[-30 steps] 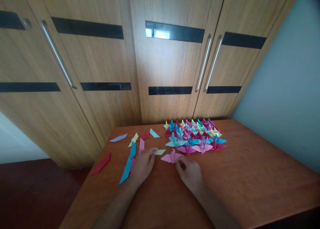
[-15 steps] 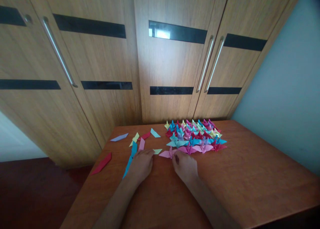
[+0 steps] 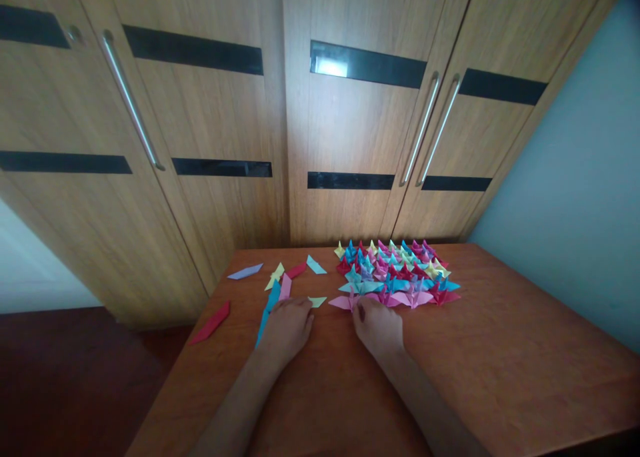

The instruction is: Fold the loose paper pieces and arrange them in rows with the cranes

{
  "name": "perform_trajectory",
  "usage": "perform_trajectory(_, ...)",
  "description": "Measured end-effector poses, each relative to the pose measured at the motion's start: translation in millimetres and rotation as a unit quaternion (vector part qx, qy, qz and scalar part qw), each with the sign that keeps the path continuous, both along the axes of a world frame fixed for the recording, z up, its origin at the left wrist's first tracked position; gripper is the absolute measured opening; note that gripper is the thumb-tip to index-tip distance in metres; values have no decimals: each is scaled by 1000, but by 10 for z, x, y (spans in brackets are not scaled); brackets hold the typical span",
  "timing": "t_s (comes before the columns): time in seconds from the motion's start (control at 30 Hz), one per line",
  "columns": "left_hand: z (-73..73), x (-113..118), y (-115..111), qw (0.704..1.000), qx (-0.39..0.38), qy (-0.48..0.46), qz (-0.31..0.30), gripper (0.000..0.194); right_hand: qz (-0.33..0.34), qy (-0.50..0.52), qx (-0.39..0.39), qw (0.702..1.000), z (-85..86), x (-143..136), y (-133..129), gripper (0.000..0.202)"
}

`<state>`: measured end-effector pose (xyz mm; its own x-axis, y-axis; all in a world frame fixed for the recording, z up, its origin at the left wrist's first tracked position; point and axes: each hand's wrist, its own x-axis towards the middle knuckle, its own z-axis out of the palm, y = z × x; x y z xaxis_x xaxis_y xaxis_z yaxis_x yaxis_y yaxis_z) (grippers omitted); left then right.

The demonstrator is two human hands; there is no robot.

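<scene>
My right hand (image 3: 379, 324) pinches a pink paper crane (image 3: 341, 302) at the left end of the front row. The crane's left wing shows; my fingers hide part of its right side. Behind and beside it stand several rows of folded paper cranes (image 3: 400, 270) in pink, red, blue, green and yellow. My left hand (image 3: 290, 320) rests low on the table with its fingers curled together, and anything under them is hidden. Just by its fingertips lies a pale green folded paper (image 3: 317, 302). A blue folded strip (image 3: 270, 304) and a pink strip (image 3: 285, 286) run partly behind that hand.
More folded papers lie on the wooden table (image 3: 450, 370): red (image 3: 213, 322), lavender (image 3: 245, 271), yellow (image 3: 275, 276), another red (image 3: 297, 270) and light blue (image 3: 316, 265). A wooden wardrobe (image 3: 350, 130) stands behind the table, and a pale wall (image 3: 565, 224) rises at right.
The view has shifted slightly. My right hand has nudged the pink crane a little back and right, closer to the front row. My left hand stays in about the same place.
</scene>
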<state>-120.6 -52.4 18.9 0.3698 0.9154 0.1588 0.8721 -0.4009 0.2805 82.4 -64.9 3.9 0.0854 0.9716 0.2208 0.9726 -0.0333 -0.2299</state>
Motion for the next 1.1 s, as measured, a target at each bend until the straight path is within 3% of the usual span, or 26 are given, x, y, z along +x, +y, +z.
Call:
perform_trajectory(0.2,5,6,-5,999,2,43,0,22,-11,-12,-23,1000,35,17,12,22)
perform_trajectory(0.7,-34,-8,21,999,15,34,-9,18,-13,18,-6,1000,-19,72,-84,22)
perform_trajectory(0.93,-44,-3,13,999,23,40,-2,19,97,50,2,994,-196,44,-336,24)
perform_trajectory(1.1,-63,2,-2,999,18,44,6,25,151,66,1,986,-268,35,-354,24)
